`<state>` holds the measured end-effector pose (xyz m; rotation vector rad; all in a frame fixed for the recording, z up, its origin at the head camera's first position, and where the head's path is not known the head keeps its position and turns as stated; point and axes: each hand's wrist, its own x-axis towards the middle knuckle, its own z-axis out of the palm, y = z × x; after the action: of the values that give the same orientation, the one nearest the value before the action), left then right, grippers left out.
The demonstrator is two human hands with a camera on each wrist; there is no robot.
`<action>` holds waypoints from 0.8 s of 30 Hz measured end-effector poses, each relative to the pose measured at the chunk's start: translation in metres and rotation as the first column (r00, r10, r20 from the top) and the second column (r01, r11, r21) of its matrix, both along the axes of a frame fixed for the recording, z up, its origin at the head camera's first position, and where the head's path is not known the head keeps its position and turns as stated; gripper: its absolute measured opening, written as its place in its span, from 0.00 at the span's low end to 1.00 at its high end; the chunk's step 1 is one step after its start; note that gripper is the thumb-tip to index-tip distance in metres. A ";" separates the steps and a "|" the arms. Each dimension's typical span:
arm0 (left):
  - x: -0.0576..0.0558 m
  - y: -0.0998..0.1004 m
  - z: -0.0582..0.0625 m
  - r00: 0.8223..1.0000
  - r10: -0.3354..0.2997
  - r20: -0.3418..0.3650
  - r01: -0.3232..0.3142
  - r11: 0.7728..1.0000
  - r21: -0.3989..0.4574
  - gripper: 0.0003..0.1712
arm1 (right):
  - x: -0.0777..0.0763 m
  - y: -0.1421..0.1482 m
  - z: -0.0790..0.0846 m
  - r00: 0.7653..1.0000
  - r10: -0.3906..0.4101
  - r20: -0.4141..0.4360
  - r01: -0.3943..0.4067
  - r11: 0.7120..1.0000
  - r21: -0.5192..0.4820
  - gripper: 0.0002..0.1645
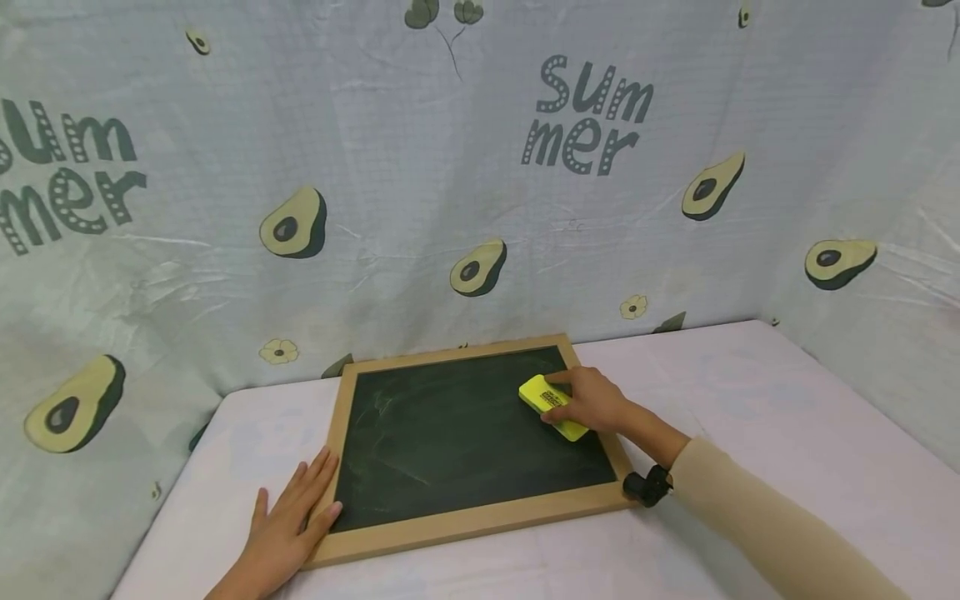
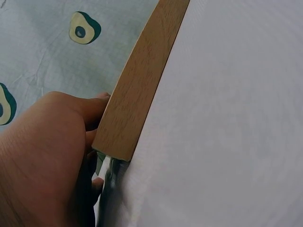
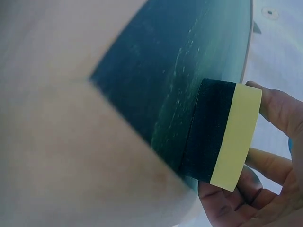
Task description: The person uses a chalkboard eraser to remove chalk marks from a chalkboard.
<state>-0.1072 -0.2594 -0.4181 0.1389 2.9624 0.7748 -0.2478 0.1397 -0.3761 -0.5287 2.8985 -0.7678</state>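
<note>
A chalkboard (image 1: 465, 433) in a light wooden frame (image 1: 480, 515) lies on the table. In the head view my right hand (image 1: 596, 400) grips a yellow eraser (image 1: 538, 392) over the board's right part. The right wrist view shows the eraser's dark felt side (image 3: 208, 127) against the board surface, thumb and fingers around its yellow back (image 3: 236, 137). Faint chalk smears mark the board's lower left. My left hand (image 1: 281, 529) rests on the frame's left side near its lower corner, fingers straight and spread. From the left wrist, that hand (image 2: 52, 146) lies along the frame edge (image 2: 137, 85).
A pale cloth covers the table (image 1: 720, 375). Behind and to both sides hangs a curtain (image 1: 390, 150) printed with avocados and lettering; the board's far edge lies close to it. A black wrist camera (image 1: 648, 486) sits below my right wrist, beside the frame's lower right corner.
</note>
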 end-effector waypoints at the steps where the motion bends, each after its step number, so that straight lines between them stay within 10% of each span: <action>1: 0.000 0.000 0.000 1.000 0.001 0.002 -0.001 1.000 0.001 0.41 | 0.000 -0.002 0.000 1.000 -0.003 0.003 0.003 1.000 0.002 0.40; 24: 0.002 0.000 0.001 0.999 -0.003 -0.038 0.002 1.000 -0.002 0.39 | 0.017 -0.098 0.001 0.983 0.183 -0.012 -0.182 0.981 0.071 0.41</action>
<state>-0.1050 -0.2590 -0.4173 0.1590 2.9979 0.7777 -0.2312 0.0420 -0.3746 -0.7838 2.8290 -0.6374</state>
